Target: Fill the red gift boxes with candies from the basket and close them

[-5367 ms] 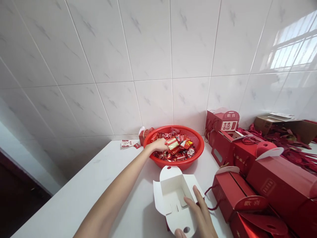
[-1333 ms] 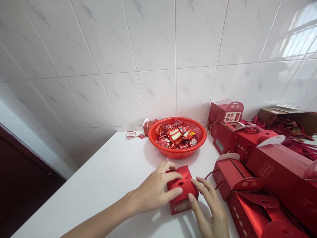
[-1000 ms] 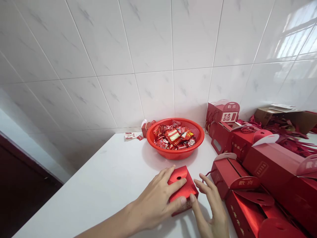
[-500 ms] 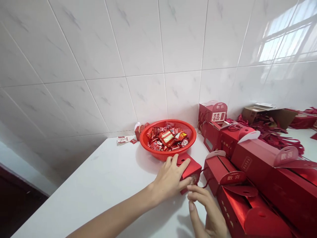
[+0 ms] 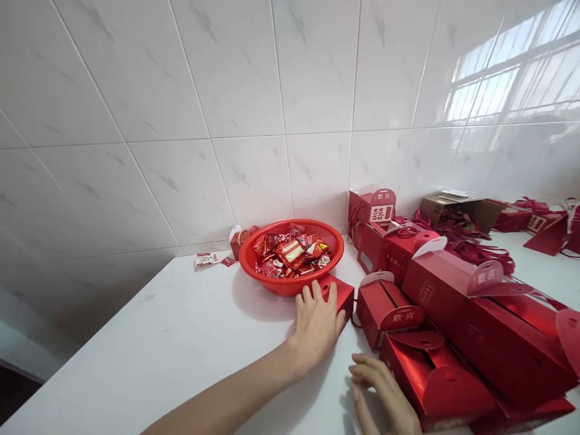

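Note:
My left hand (image 5: 315, 320) rests over a small red gift box (image 5: 343, 295), its fingers across the top and its thumb along the near side. Much of that box is hidden under the hand. It stands right against the front of a red plastic basket (image 5: 247, 266), which is filled with red-wrapped sweets (image 5: 290, 252). Below and to the right, my right hand (image 5: 383, 393) hovers over the white table with curved, parted fingers and nothing in them. A dark red cord (image 5: 356, 323) shows at the box's right side.
Several red gift boxes (image 5: 475, 326) crowd the right side, some with flaps raised. Behind them lie a cardboard box (image 5: 453, 211) and dark red ribbons (image 5: 480, 251). Printed cards (image 5: 211, 260) lie left of the basket. A tiled wall (image 5: 254, 175) borders the white table (image 5: 181, 338).
The view has turned slightly right. My right hand has drawn away from the small box, toward the right. My left hand has shifted round on the box, covering more of its front.

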`<action>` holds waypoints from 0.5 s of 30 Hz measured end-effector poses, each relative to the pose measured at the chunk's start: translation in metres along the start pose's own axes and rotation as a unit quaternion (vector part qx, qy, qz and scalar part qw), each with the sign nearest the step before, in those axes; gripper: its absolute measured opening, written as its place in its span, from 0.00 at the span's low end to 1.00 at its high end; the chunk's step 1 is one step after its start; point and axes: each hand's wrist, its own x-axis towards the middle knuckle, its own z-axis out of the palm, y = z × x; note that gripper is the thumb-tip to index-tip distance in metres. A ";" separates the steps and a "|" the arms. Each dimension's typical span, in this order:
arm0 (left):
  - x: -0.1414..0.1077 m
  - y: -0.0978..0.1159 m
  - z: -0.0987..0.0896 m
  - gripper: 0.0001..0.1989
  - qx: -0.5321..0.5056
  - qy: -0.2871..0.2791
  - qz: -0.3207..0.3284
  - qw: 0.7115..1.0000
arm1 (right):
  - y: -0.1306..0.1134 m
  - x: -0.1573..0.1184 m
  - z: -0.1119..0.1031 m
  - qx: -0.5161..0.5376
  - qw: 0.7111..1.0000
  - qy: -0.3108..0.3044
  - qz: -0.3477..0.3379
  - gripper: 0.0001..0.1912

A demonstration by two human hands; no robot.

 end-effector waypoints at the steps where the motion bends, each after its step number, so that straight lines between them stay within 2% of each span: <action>1: 0.001 0.003 0.000 0.27 0.005 0.005 -0.011 1.000 | 0.003 0.000 -0.002 -0.016 1.000 -0.004 0.009 0.11; 4: 0.003 0.008 0.000 0.26 0.014 0.018 -0.031 0.999 | 0.010 0.003 -0.006 -0.059 0.997 -0.046 0.016 0.22; 8: 0.006 0.009 0.001 0.26 0.014 0.017 -0.015 1.000 | 0.012 0.011 -0.011 -0.103 0.987 -0.123 0.016 0.36; 12: 0.008 0.006 0.001 0.28 0.006 0.006 0.004 1.000 | 0.012 0.015 -0.015 -0.105 0.984 -0.145 0.023 0.39; 15: 0.012 0.007 0.003 0.28 -0.003 -0.003 0.014 1.000 | 0.016 0.016 -0.016 -0.107 0.984 -0.138 0.024 0.39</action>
